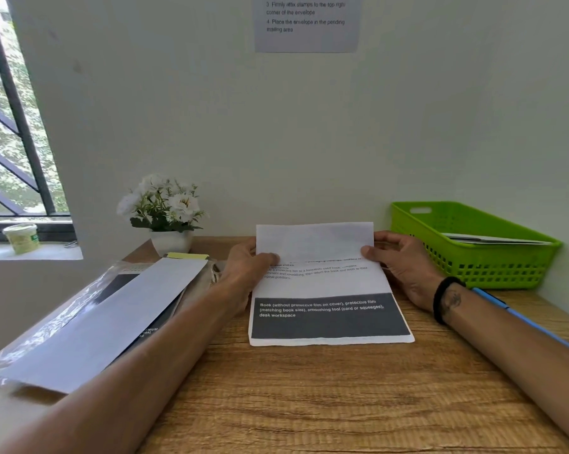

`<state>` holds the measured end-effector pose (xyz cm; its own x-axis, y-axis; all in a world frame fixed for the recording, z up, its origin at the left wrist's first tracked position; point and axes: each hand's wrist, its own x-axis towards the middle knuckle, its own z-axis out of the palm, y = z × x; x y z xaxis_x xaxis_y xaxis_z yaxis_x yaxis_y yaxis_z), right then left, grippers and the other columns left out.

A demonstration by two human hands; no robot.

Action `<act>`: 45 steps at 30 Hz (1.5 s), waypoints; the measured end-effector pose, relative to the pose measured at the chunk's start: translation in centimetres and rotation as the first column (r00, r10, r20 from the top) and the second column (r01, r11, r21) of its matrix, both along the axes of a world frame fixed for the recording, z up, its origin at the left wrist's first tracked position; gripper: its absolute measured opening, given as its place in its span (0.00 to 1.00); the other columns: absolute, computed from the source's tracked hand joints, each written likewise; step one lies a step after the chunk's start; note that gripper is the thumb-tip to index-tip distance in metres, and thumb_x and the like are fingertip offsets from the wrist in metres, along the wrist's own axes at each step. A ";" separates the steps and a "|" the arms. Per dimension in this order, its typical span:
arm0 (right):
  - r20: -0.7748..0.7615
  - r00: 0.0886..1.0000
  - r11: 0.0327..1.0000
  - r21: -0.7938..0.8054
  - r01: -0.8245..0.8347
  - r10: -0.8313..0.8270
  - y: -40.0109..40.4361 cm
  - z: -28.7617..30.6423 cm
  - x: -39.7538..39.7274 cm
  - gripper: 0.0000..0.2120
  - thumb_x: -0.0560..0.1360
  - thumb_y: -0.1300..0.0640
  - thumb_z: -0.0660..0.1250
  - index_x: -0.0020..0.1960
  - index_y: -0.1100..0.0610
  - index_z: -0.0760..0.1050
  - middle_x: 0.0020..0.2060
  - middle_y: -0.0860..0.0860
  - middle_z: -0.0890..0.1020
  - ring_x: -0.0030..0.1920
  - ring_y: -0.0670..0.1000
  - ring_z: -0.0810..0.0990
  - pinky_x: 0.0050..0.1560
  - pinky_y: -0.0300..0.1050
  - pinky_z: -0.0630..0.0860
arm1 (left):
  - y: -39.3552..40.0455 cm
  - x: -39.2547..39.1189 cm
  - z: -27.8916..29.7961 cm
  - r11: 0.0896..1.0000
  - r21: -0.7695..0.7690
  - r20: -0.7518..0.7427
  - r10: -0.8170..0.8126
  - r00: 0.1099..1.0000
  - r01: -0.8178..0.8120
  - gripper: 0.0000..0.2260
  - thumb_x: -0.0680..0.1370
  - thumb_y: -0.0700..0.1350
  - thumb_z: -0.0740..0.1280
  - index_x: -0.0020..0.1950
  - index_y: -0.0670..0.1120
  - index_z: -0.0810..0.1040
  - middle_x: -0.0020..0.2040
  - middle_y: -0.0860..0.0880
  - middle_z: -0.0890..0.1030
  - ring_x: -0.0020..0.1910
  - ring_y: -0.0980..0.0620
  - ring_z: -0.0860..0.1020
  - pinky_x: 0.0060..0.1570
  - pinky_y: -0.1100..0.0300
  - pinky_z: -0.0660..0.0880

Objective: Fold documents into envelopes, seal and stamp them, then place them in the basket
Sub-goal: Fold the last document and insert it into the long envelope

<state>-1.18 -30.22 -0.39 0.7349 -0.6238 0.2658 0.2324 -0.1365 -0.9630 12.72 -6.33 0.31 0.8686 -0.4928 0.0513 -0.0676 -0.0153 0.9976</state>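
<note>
Pale wall and wooden desk (309, 404) frame a printed document (329, 309) lying mid-desk, its far part lifted and bent toward the person. Left hand (244, 267) pinches the raised edge on one side, thumb on top; right hand (404, 263) pinches the other side the same way. To the right stands a green basket (492, 267) with paper inside. At left, a white envelope (106, 322) rests on a plastic packet, beside a potted white flower (165, 211).
</note>
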 end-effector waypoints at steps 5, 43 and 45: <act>0.011 1.000 0.999 0.033 0.011 -0.011 0.1 0.1 0.0 0.09 0.74 0.71 0.73 0.49 0.59 0.83 0.47 0.57 0.88 0.44 0.56 0.85 0.53 0.52 0.82 | 0.1 -0.1 0.4 0.997 0.047 0.059 0.054 0.997 -0.056 0.14 0.79 0.36 0.70 0.65 0.42 0.81 0.49 0.45 0.86 0.42 0.47 0.85 0.36 0.58 0.81; -0.102 0.994 0.997 0.074 -0.022 0.029 1.0 1.0 -0.3 0.13 0.80 0.67 0.64 0.56 0.58 0.86 0.51 0.58 0.88 0.46 0.57 0.86 0.45 0.46 0.82 | 0.0 -1.0 1.1 0.974 -0.228 -0.270 -0.084 0.959 0.021 0.30 0.74 0.31 0.71 0.72 0.54 0.74 0.63 0.38 0.77 0.47 0.40 0.82 0.35 0.50 0.82; -0.086 0.995 0.993 0.117 -0.033 0.044 0.8 1.1 -0.3 0.11 0.80 0.63 0.66 0.59 0.57 0.84 0.51 0.57 0.87 0.44 0.56 0.85 0.46 0.48 0.81 | 0.0 -1.0 1.1 0.974 -0.225 -0.253 -0.076 0.964 0.018 0.31 0.74 0.31 0.72 0.72 0.55 0.74 0.62 0.38 0.77 0.48 0.39 0.82 0.36 0.49 0.83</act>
